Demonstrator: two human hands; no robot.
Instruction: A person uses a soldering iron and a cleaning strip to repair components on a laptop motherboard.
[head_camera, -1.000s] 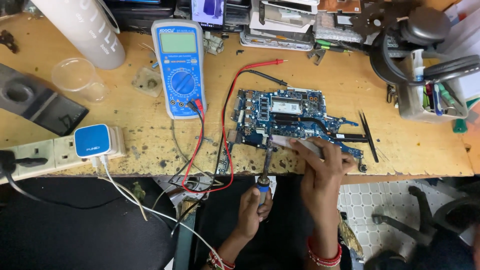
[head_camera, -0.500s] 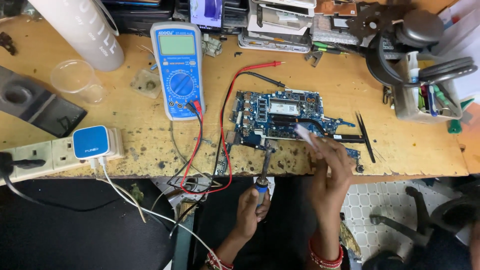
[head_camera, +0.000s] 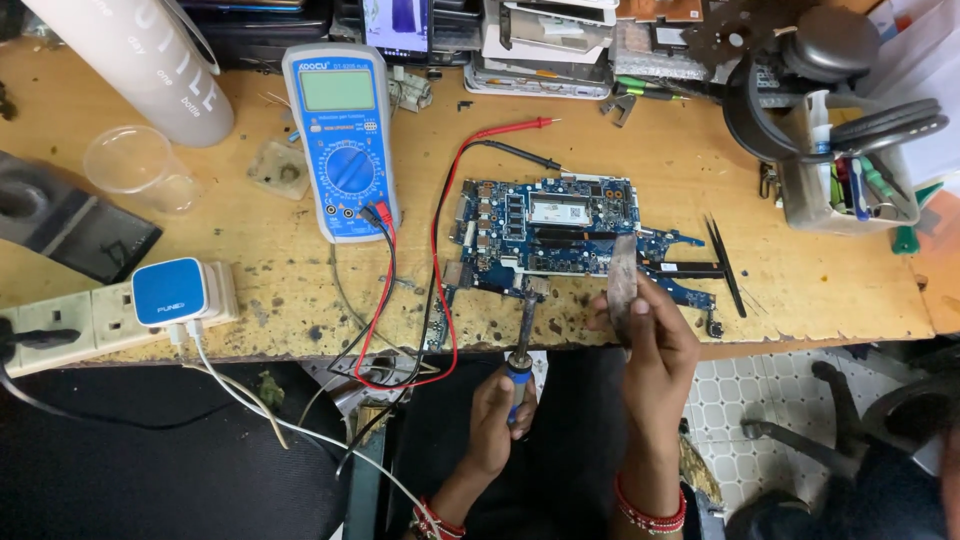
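The right hand (head_camera: 650, 335) has lifted off the circuit board (head_camera: 575, 235) and now pinches a flat grey strip (head_camera: 621, 285) upright at its six o'clock edge. The left hand (head_camera: 497, 415) stays closed around the soldering iron (head_camera: 521, 350), tip touching the board's seven o'clock corner.

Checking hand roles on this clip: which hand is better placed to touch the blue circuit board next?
Probably the left hand: its soldering iron already points at the circuit board near edge. The right hand holds a flat grey strip upright over the board.
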